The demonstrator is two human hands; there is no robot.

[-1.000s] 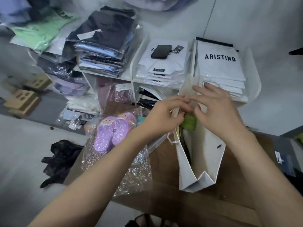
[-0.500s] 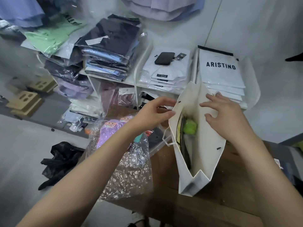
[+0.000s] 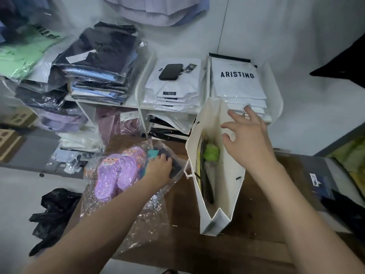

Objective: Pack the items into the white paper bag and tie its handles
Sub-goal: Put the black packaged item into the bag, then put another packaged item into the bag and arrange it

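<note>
The white paper bag (image 3: 227,190) stands open on the brown wooden table (image 3: 256,204). Inside it I see a lime-green item (image 3: 212,154) and dark flat items. My right hand (image 3: 246,143) rests on the bag's right wall near the rim with its fingers spread; a rope handle (image 3: 245,108) shows behind the fingertips. Another rope handle (image 3: 187,174) hangs off the bag's left side. My left hand (image 3: 159,168) lies on a dark item (image 3: 174,166) inside a clear plastic bag holding purple slippers (image 3: 116,173), left of the paper bag. Whether the fingers grip it is unclear.
White shelves (image 3: 138,103) behind the table carry stacks of packaged clothes, a black phone (image 3: 170,71) and ARISTINO bags (image 3: 237,82). A black plastic bag (image 3: 53,212) lies on the floor at left. Dark packages (image 3: 324,184) sit on the table's right end.
My left hand left the paper bag's rim and moved down-left onto the plastic bag with the slippers. My right hand stayed on the bag's right wall and spread its fingers.
</note>
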